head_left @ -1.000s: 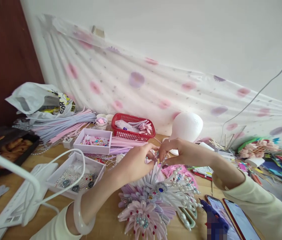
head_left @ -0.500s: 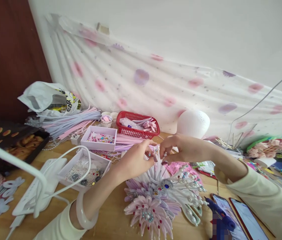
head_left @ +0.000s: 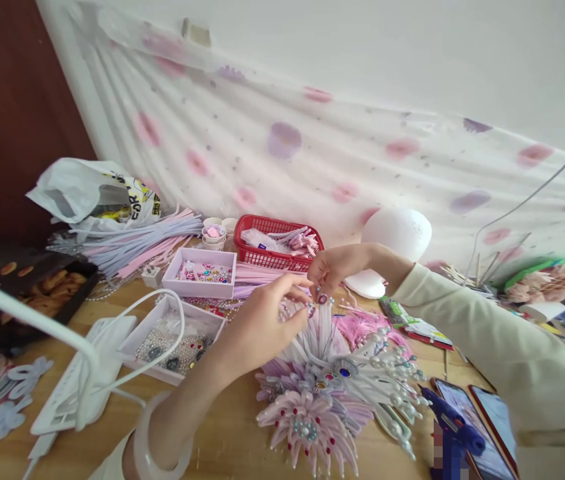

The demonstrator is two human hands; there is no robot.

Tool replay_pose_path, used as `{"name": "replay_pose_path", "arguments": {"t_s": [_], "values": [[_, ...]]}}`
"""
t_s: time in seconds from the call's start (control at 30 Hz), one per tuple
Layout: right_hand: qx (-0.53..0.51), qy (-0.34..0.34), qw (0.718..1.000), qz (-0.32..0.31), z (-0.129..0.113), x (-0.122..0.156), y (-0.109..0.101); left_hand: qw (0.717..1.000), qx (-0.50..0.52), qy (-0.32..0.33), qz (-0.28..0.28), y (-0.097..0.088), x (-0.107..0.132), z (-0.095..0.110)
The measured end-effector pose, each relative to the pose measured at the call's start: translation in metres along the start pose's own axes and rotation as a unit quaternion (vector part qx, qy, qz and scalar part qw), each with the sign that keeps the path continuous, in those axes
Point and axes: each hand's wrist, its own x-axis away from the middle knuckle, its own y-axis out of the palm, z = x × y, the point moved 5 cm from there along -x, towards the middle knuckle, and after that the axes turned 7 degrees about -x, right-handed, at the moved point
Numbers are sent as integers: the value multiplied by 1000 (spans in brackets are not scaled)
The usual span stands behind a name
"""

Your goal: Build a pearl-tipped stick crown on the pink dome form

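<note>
A pink and lilac flower headpiece (head_left: 329, 380) with white petals, pearls and gems lies on the wooden table (head_left: 222, 440). My left hand (head_left: 262, 323) pinches the tips of its upright white petals, fingers closed. My right hand (head_left: 335, 267) meets it from the right, its fingertips pinched on the same petal tips. A pale bangle (head_left: 149, 443) sits on my left wrist.
A red basket (head_left: 277, 243), a tray of gems (head_left: 205, 273) and a tray of beads (head_left: 172, 340) stand behind my left hand. Pink and lilac strips (head_left: 132, 243), a plastic bag (head_left: 89, 193), a white foam head (head_left: 397, 233), a blue glue gun (head_left: 449, 430) and two phones (head_left: 482, 420) surround the work.
My right arm has swung up and leftward so the sleeve now crosses the right side. Both hands have stayed pinched at the petal tips. The camera has shifted slightly.
</note>
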Motion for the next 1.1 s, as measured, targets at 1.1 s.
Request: {"name": "replay_pose_path", "arguments": {"t_s": [1.1], "values": [[-22,-94,993,61,56,4,-3,991,-88,-41,96,-9,32,-30]]}}
